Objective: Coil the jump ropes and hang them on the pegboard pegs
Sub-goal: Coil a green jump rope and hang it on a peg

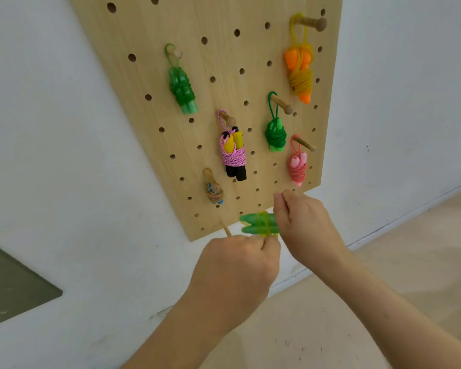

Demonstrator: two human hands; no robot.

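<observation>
At the pegboard's [224, 54] bottom edge, right of a bare peg [225, 229], the left hand [240, 265] grips the coiled green-handled rope [256, 223] from below, while the right hand [302, 222], at its right end, pinches its fingertips together on something too blurred to tell.

Pale wood pegboard [250, 49], centre: translucent green rope [182, 87], orange-yellow rope [300, 75], pink-speckled rope [233, 153] with yellow-black handles.
</observation>
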